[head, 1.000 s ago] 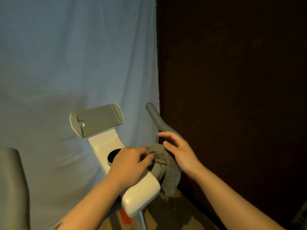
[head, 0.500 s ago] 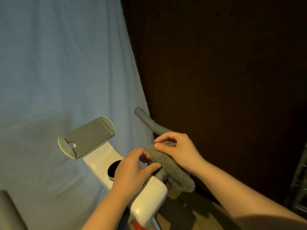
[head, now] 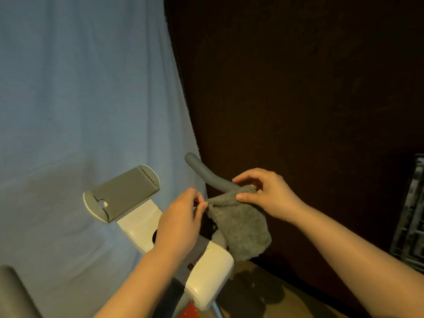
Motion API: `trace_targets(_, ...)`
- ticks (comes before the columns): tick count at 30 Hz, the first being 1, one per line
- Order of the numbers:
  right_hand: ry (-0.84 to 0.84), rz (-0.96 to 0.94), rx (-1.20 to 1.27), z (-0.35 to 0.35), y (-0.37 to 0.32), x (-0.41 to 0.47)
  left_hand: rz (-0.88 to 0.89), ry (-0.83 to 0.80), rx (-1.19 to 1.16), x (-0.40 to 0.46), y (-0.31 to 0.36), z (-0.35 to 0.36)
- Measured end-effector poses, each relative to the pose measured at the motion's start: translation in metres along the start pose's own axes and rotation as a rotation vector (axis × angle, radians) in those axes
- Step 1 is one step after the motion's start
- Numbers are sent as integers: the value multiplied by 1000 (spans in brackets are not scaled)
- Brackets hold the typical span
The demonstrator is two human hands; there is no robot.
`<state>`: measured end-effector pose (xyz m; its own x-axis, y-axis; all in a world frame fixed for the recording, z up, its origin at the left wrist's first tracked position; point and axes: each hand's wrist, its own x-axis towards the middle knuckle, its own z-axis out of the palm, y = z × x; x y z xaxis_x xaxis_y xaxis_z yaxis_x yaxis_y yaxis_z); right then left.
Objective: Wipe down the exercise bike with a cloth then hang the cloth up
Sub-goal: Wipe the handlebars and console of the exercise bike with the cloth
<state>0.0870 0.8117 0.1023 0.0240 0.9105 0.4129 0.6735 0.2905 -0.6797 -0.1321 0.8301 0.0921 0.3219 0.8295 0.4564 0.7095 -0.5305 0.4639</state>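
Observation:
A grey fluffy cloth [head: 241,228] drapes over the base of the exercise bike's right handlebar [head: 206,174], a curved grey bar. My right hand [head: 266,196] pinches the cloth's top edge where it lies on the bar. My left hand [head: 181,222] pinches the cloth's left corner between thumb and fingers, above the bike's white console [head: 206,267]. The cloth's lower part hangs down beside the console. A grey tablet holder [head: 124,193] tilts up at the console's far end.
A light blue sheet [head: 80,99] hangs behind the bike on the left. A dark brown wall [head: 298,88] fills the right. A grey padded left handlebar [head: 11,294] shows at the bottom left. A metal rack edge [head: 410,214] stands at the far right.
My right hand went from open beside the cloth to gripping it, then lifted its edge onto the handlebar. My left hand shifted to the cloth's corner. The cloth is spread wider.

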Motion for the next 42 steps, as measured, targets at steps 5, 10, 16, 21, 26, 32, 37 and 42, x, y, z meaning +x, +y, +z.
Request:
trace_targets(5,104,-162,-123,-44,-39,22,100,6,-63,36,40,-54)
trace_targets(10,132,-139,-141,-55,-38,36,101,-8,-310,42,56,-61)
trace_targets(16,-75,15,-316,18,25,28,-58,-146,-198,11,17,9)
trace_targets(21,206,-152,-407,47,32,6,-53,-155,11,5,-5,30)
trace_targets(26,96,-427,-384,71,20,-23,19,-202,110,9,-8,27)
trace_targets(32,8,-316,-444,86,58,-10,31,-115,244,-6,-18,34)
trace_targets(37,162,-214,-367,107,50,-19,-23,-78,211,-8,-17,35)
trace_targets(42,13,-186,-216,80,71,11,-53,-103,187,-5,-19,33)
